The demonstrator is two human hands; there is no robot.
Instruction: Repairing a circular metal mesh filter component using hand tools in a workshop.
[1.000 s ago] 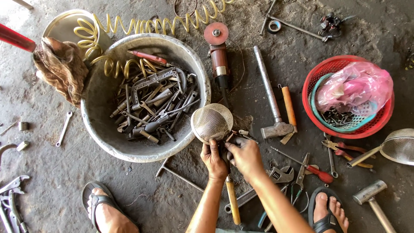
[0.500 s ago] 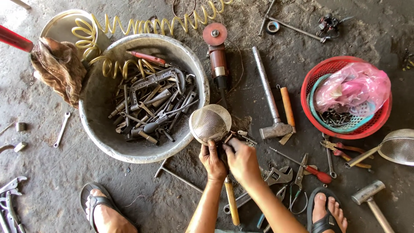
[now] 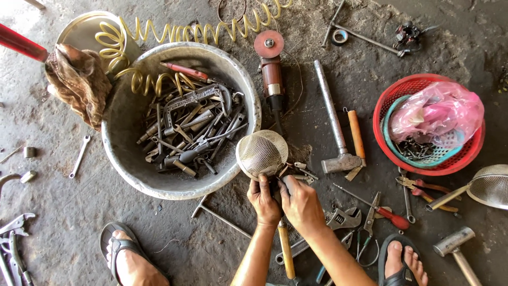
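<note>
Both hands, left [image 3: 264,200] and right [image 3: 301,204], still grip the strainer [image 3: 262,153] handle beside the basin [image 3: 121,116]; nothing moved.

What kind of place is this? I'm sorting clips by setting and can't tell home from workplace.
Probably an informal repair workshop, worked on a bare concrete floor. A big metal basin holds wrenches, an angle grinder and hammer lie loose, and both hands grip a mesh strainer.
</note>
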